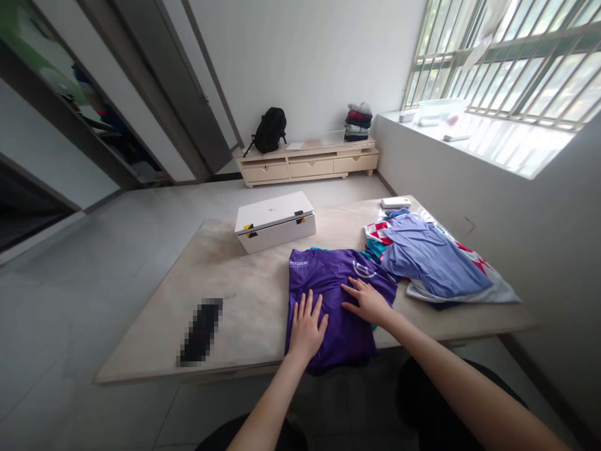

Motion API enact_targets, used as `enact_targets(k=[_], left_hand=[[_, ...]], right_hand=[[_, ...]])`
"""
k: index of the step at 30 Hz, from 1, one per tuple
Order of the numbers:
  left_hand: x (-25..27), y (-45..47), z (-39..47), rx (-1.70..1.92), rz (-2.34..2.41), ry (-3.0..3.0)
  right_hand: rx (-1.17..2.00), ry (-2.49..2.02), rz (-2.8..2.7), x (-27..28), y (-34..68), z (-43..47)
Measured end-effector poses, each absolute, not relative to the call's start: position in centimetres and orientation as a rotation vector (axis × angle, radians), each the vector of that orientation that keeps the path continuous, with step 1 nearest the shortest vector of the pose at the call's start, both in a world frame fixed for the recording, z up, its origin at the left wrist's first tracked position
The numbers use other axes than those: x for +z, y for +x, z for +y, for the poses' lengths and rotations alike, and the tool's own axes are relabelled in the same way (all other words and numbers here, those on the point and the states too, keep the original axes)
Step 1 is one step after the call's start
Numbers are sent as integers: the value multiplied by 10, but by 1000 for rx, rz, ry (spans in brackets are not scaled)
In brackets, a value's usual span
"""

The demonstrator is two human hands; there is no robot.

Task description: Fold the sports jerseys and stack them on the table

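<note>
A purple jersey lies on the near side of the table, its lower end hanging slightly over the front edge. White print shows near its upper left and upper right. My left hand rests flat on the left half of the jersey, fingers spread. On its right half lies my right hand, with fingers apart and pointing left. Edges of teal cloth peek out from beneath the purple jersey. To the right is a loose pile of shirts with a light blue shirt on top.
A white box sits at the table's back, and a small white device at the back right. A pixelated dark object lies at left. Beyond, a low cabinet holds a black backpack and folded clothes.
</note>
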State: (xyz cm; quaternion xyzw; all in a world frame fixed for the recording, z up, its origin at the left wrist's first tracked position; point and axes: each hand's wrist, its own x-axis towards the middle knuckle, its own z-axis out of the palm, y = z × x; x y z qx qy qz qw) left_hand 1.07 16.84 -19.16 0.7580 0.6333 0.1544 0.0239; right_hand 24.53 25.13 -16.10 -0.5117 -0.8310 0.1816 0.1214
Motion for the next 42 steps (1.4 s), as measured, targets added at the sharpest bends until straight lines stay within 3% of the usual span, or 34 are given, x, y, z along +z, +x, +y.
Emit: enact_targets(k=[8, 13, 19, 26, 31, 36, 38, 42], left_hand=[[-190, 38, 151, 471, 1774, 2498], [-200, 38, 149, 435, 1768, 2508], [-200, 37, 149, 432, 1765, 2508], [-203, 37, 149, 467, 1742, 2481], [-199, 35, 152, 588, 1676, 2310], [-186, 44, 148, 961, 1583, 1818], [-177, 52, 144, 1070, 1539, 1562], [-150, 65, 140, 1284, 1531, 1282]], right_hand=[[188, -1981, -1721, -122, 354, 293], [292, -2239, -1303, -134, 428, 303], [272, -2153, -1028, -140, 439, 303], [167, -1703, -874, -102, 415, 307], [903, -1134, -1044, -72, 367, 277], [1544, -1051, -1464, -58, 331, 243], [1639, -1126, -1631, -62, 326, 243], [1415, -1381, -1760, -76, 328, 256]])
